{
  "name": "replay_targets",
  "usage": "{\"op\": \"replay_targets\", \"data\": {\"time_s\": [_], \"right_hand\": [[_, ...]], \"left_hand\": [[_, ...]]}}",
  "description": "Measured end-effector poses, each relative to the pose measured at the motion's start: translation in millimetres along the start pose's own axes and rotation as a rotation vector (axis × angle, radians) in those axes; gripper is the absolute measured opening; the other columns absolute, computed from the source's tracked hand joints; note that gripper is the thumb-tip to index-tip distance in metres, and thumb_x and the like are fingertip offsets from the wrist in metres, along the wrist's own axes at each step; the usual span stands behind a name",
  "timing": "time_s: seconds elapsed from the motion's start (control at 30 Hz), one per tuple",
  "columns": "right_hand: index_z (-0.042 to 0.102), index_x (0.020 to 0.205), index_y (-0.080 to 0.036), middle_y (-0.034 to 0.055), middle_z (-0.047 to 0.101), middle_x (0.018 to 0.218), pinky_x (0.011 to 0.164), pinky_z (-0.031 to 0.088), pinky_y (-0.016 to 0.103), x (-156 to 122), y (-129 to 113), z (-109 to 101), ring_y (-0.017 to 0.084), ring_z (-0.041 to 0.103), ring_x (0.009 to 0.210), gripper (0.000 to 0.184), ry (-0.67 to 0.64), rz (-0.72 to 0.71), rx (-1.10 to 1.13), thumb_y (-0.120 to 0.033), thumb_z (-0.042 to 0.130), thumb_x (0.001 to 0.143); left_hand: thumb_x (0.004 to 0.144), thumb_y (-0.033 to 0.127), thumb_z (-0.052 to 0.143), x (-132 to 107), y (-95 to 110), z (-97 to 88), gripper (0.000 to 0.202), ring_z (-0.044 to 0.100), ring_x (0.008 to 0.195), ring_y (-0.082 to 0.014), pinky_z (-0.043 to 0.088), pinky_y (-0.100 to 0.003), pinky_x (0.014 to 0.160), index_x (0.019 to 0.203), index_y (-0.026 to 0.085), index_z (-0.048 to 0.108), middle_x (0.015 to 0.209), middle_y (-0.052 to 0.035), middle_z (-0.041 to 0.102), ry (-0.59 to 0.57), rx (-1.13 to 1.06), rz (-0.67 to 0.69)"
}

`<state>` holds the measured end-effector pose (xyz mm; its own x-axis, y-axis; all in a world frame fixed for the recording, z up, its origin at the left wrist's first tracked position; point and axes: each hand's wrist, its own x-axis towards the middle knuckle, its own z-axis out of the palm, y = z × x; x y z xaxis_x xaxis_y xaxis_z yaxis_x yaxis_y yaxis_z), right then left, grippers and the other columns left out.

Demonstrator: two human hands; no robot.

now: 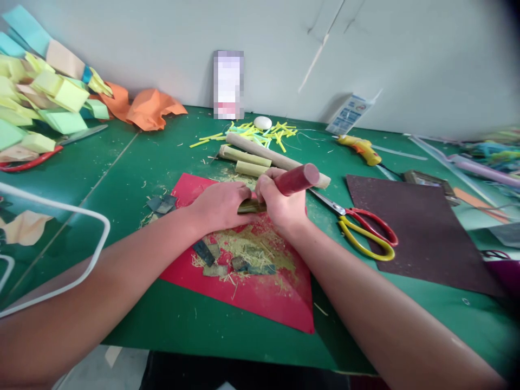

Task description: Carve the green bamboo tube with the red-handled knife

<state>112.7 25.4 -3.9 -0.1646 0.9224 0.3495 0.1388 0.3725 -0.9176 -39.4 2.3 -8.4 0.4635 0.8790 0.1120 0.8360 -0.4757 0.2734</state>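
My left hand [221,206] is closed around a short green bamboo piece [252,206] held over a red paper sheet [260,298]. My right hand [280,203] grips a tool with a thick dark red round handle [298,179], its working end hidden against the bamboo piece between my hands. Under my hands the red sheet carries a heap of pale shavings [260,252] and several dark bark chips [205,252]. Behind my hands lie two cut bamboo sections [244,156] and a long pale wooden rod [260,149].
Red-and-yellow scissors [363,227] lie right of my hands, beside a dark brown sheet [422,227]. A yellow glue gun [363,147], yellow-green strips [264,132] and a white oval [262,123] sit near the wall. Coloured paper [44,92] is piled at far left. White wire frame [60,244] at left.
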Motion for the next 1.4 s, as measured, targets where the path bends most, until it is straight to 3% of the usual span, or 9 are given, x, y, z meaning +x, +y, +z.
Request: {"op": "replay_targets", "data": {"time_s": [0.3, 0.57, 0.77, 1.13, 1.33, 1.4], "right_hand": [[0.046, 0.052, -0.022, -0.0034, 0.046, 0.050, 0.050, 0.038, 0.027, 5.9, 6.4, 1.7, 0.011, 0.043, 0.052, 0.016, 0.034, 0.031, 0.035, -0.020, 0.052, 0.066], [0.038, 0.041, -0.022, -0.0052, 0.038, 0.038, 0.038, 0.024, 0.023, 3.7, -3.8, -2.4, 0.006, 0.033, 0.036, 0.023, -0.033, 0.104, 0.229, -0.016, 0.047, 0.061], [0.046, 0.044, -0.020, -0.0034, 0.046, 0.042, 0.039, 0.028, 0.022, 5.3, 1.5, -3.2, 0.007, 0.040, 0.039, 0.025, 0.100, 0.058, 0.249, -0.017, 0.048, 0.069], [0.048, 0.046, -0.021, -0.0030, 0.047, 0.043, 0.038, 0.027, 0.023, 5.4, -2.3, -0.8, 0.008, 0.039, 0.040, 0.022, 0.093, 0.098, 0.158, -0.016, 0.050, 0.067], [0.041, 0.041, -0.022, -0.0049, 0.039, 0.037, 0.037, 0.025, 0.023, 2.8, -3.8, -2.3, 0.007, 0.033, 0.035, 0.025, -0.031, 0.090, 0.236, -0.013, 0.047, 0.063], [0.043, 0.042, -0.021, -0.0040, 0.042, 0.039, 0.036, 0.025, 0.023, 3.6, -1.1, -3.5, 0.007, 0.036, 0.036, 0.025, 0.029, 0.073, 0.246, -0.014, 0.047, 0.066]], "left_hand": [[0.085, 0.043, 0.060, -0.2, 2.2, 4.9, 0.029, 0.061, 0.089, -0.0235, 0.048, -0.035, 0.076, 0.095, 0.018, 0.072, 0.089, -0.0077, 0.062, 0.083, -0.045, 0.012], [0.087, 0.041, 0.059, 1.9, -1.1, 7.0, 0.028, 0.060, 0.085, -0.0213, 0.047, -0.033, 0.073, 0.096, 0.019, 0.074, 0.083, -0.0060, 0.060, 0.083, -0.059, 0.050], [0.084, 0.043, 0.063, 3.2, -2.6, 6.5, 0.029, 0.058, 0.080, -0.0189, 0.046, -0.032, 0.073, 0.099, 0.021, 0.075, 0.081, -0.0043, 0.056, 0.120, -0.060, 0.037], [0.086, 0.043, 0.060, 2.5, 2.7, 1.9, 0.030, 0.059, 0.088, -0.0217, 0.047, -0.033, 0.076, 0.100, 0.020, 0.074, 0.086, -0.0060, 0.058, 0.065, -0.014, 0.001], [0.089, 0.041, 0.057, 3.3, 1.2, 1.6, 0.030, 0.059, 0.093, -0.0223, 0.047, -0.034, 0.081, 0.102, 0.020, 0.073, 0.091, -0.0067, 0.060, 0.043, -0.046, 0.029], [0.088, 0.041, 0.057, 3.6, 1.9, 1.2, 0.030, 0.059, 0.089, -0.0219, 0.047, -0.034, 0.079, 0.102, 0.020, 0.074, 0.089, -0.0063, 0.058, 0.041, -0.039, 0.012]]}}
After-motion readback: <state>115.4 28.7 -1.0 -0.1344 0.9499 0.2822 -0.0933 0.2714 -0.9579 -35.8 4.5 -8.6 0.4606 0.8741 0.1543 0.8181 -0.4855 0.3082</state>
